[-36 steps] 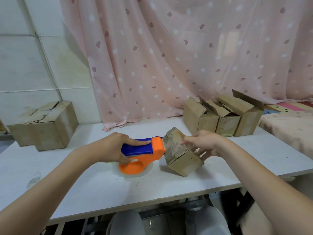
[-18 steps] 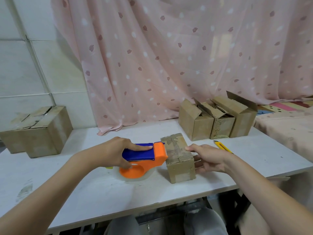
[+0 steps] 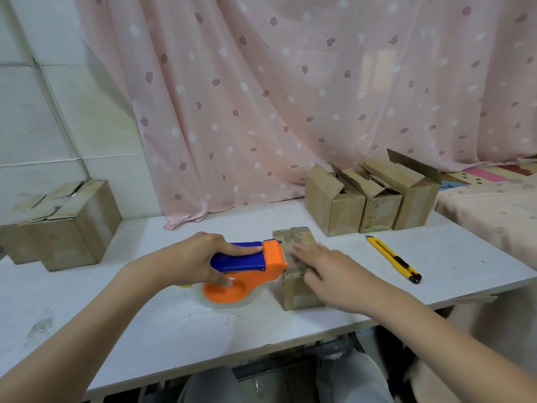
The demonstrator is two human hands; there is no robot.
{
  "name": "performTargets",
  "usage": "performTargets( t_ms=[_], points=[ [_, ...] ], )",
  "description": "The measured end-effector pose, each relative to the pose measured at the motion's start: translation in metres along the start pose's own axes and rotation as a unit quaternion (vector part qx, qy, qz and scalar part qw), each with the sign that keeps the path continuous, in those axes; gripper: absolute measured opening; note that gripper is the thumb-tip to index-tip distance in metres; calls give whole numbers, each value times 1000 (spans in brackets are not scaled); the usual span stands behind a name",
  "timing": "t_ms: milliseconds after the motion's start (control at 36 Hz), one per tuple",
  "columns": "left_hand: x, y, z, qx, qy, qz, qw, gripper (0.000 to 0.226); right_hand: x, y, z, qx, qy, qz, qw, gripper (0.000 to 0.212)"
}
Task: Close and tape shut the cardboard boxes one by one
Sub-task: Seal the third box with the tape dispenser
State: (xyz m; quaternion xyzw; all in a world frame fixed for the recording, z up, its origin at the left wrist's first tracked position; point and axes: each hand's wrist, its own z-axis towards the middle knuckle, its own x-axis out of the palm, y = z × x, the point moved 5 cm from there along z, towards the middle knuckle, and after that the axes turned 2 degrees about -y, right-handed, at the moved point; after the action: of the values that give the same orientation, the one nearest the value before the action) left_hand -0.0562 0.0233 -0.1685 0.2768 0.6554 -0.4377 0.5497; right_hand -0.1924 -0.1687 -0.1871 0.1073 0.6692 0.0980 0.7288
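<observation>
Left hand (image 3: 193, 258) grips the blue handle of the dispenser (image 3: 247, 271), index finger laid straight along the top, thumb curled under at the orange hub. Dispenser's cutter end touches the near-left top edge of the box (image 3: 296, 289), which stands closed on the table (image 3: 436, 257) just right of that grip.

Right hand (image 3: 328, 271) lies flat on the box top, fingers spread and slightly blurred; pressing, not pinching. Whether tape is already drawn onto the top: cannot tell.

Progress, judged: this box is closed, taping at or near its start. Beyond the right hand, three boxes (image 3: 369, 205) stand in a row with flaps up, none closed or taped. Far left of the grip, big boxes (image 3: 64, 225) have flaps down; taped or not is unclear. Most of the job looks left.

Knife (image 3: 393, 259) lies right of the right hand, well apart, untouched.
</observation>
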Motion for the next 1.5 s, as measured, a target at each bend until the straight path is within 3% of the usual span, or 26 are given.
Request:
performTargets(
  t_ms=[167, 278, 361, 444, 583, 667, 778, 889, 1028, 1111, 1194, 1306, 1389, 1500],
  points=[
    [-2, -2, 1, -3, 1, 12, 1000, 74, 11, 3, 3, -15, 9, -107, 994, 67],
    [-3, -2, 1, -3, -3, 12, 1000, 75, 27, 4, 9, -39, -2, -186, 982, 63],
    [-4, -1, 0, -6, 0, 1, 1000, 76, 36, -3, 11, -26, -11, -186, 982, 68],
    [-7, 1, -1, -16, 6, -16, 1000, 77, 36, -10, 11, -28, -42, -205, 977, 59],
    [-9, 4, -8, -29, 14, -38, 999, 78, 43, -13, 12, -35, -48, -252, 966, 71],
    [-10, 7, -12, -36, 26, -27, 999, 76, 41, -12, 12, -34, -56, -263, 962, 76],
    [-13, 17, -20, -52, 51, -28, 997, 73, 42, -12, 10, -46, -29, -272, 961, 59],
    [-17, 31, -31, -67, 55, -30, 996, 73, 38, -12, 11, -39, -63, -265, 961, 58],
    [-17, 32, -36, -51, 27, -24, 998, 73, 31, -1, 9, -49, -4, -179, 983, 59],
    [-14, 29, -38, -38, 16, -18, 999, 71, 19, 7, 9, -9, -3, -92, 996, 58],
    [-14, 30, -40, -42, 15, -13, 999, 68, 9, 14, 19, 40, -21, -18, 999, 42],
    [-17, 24, -38, -29, 15, -23, 999, 68, -5, 20, 38, 142, -68, 11, 988, 30],
    [-17, 24, -36, -28, 1, -20, 999, 69, -1, 17, 58, 219, -40, 9, 975, 19],
    [-17, 30, -33, -41, -3, -7, 999, 66, 13, 11, 79, 268, 38, -8, 963, 62]
  ],
)
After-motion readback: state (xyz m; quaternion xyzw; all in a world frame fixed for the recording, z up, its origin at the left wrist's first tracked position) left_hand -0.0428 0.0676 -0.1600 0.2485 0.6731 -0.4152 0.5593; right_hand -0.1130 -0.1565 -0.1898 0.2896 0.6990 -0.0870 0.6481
